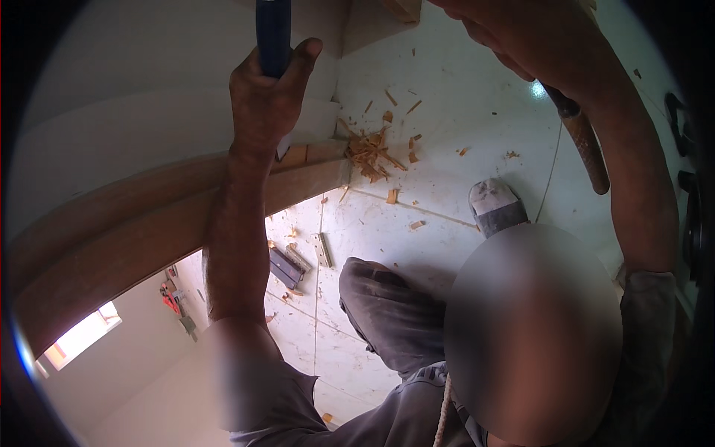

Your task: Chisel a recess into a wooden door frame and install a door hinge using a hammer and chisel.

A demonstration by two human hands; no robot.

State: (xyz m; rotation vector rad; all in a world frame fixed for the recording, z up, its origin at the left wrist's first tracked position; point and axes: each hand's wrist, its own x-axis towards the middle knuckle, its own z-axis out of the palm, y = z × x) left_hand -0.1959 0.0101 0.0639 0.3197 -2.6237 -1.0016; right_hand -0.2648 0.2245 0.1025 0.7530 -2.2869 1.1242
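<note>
My left hand (pixel 264 104) is raised and wrapped round a blue-handled tool (pixel 274 37). A small piece of flat metal (pixel 283 147) shows below that fist, beside my wrist. It looks like a chisel blade, though most of it is hidden. At the upper right, my right hand (pixel 514 33) is partly cut off by the picture's edge, with its fingers curled. A worn wooden handle (pixel 588 153) slants down from beneath it, alongside my forearm. The head of that tool is out of sight. Behind my left forearm runs a long brown wooden frame (pixel 112 216).
Wood chips (pixel 369 156) lie heaped at the frame's end and scattered over the pale tiled floor (pixel 439 89). Metal hinge-like pieces (pixel 289 267) rest by my knee. Red and dark tools (pixel 173 298) lie farther left. Dark footwear (pixel 689 194) stands at the right edge.
</note>
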